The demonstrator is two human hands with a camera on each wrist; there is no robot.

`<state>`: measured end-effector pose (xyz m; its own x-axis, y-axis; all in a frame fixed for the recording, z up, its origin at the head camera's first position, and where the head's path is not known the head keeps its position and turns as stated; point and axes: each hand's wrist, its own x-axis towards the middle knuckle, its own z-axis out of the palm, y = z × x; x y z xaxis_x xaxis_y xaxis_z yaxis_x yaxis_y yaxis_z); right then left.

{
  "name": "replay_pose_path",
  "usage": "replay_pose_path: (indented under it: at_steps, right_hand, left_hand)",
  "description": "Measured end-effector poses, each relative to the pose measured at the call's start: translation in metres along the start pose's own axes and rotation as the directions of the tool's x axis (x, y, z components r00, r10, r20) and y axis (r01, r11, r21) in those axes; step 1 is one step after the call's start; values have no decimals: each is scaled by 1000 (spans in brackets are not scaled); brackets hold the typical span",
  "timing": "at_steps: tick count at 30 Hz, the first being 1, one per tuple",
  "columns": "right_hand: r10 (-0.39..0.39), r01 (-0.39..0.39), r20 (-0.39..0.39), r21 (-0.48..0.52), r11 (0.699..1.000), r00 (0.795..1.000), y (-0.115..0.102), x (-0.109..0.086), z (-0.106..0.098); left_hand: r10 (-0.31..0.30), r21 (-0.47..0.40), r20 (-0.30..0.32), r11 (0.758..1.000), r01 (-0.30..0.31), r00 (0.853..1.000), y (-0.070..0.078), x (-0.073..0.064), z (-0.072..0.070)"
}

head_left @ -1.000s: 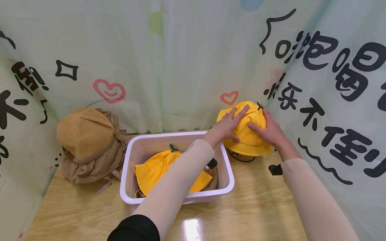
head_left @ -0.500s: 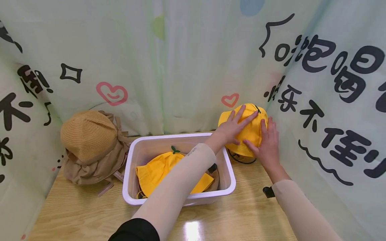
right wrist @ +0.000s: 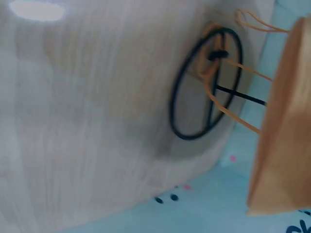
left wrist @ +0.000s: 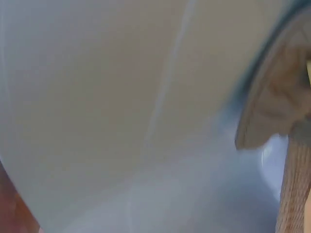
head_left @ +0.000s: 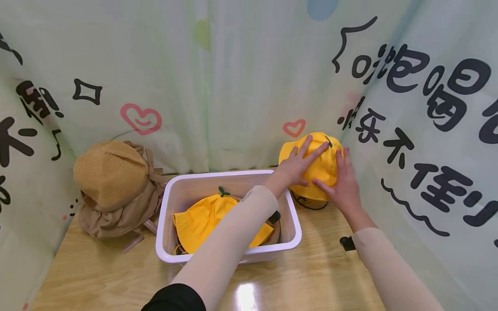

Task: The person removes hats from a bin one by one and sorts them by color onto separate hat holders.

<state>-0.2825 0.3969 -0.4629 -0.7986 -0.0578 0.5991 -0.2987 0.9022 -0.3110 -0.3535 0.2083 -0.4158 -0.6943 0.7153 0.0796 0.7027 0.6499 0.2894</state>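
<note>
A yellow bucket hat (head_left: pixel 324 170) with a small green sprout sits on a black wire stand, right of the white tub. My left hand (head_left: pixel 292 167) rests on its front left with spread, straight fingers. On the right side of the hat, my right hand (head_left: pixel 345 186) lies with fingers extended upward and thumb toward the front. In the right wrist view, the hat's brim (right wrist: pixel 286 136) hangs at the right, with orange cords dangling near the stand's round base (right wrist: pixel 173 104). The left wrist view shows mainly the tub's inner wall (left wrist: pixel 107 107).
The white tub (head_left: pixel 165 224) holds another yellow hat (head_left: pixel 198 222) and a brown hat (head_left: pixel 275 233), under my left forearm. A straw hat (head_left: pixel 113 172) and tan fabric hat (head_left: pixel 116 218) are stacked at the left. Printed curtains (head_left: pixel 249 86) enclose the wooden tabletop (head_left: pixel 303 276).
My right hand has shifted from the hat's upper right, near the sprout, down to its right side with fingers straighter. The hat has turned slightly and its sprout sits farther back.
</note>
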Motion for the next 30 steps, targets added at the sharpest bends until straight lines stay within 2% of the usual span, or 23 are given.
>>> replay_pose_path:
  at_steps: [3,6,9,11,14,17,20,23,27,30]
  right_hand:
    - [24,-24,11,24,999,1000,-1,14,-8]
    - [55,-60,87,47,997,995,-1,25,-12]
    - [119,-134,177,75,988,977,-3,29,-12]
    - [148,-169,206,88,982,967,-4,28,-12]
    - [142,-161,161,107,981,977,-6,22,-10]
    - [82,-85,42,89,992,996,-7,10,-5]
    - [11,-9,-56,51,999,998,-6,-7,4]
    - [-7,9,-59,32,999,998,-5,-21,11]
    - [40,-40,-4,31,999,999,-7,-30,14]
    - [69,-70,21,30,997,997,-9,-32,13]
  left_hand:
    - [-36,-18,10,999,36,999,2,0,1]
    - [-59,-22,22,998,60,998,1,0,1]
    - [-74,-27,27,997,75,997,-2,1,2]
    - [-68,-37,26,997,69,997,-3,0,2]
    - [-33,-39,-11,999,33,999,-5,-2,1]
    - [36,12,-53,999,-36,998,-3,-4,0]
    - [76,62,-49,995,-73,996,0,-4,0]
    - [75,94,-27,993,-72,997,3,-4,0]
    - [54,95,-21,994,-52,998,2,-6,-1]
    - [63,76,-14,995,-62,998,0,-10,-4]
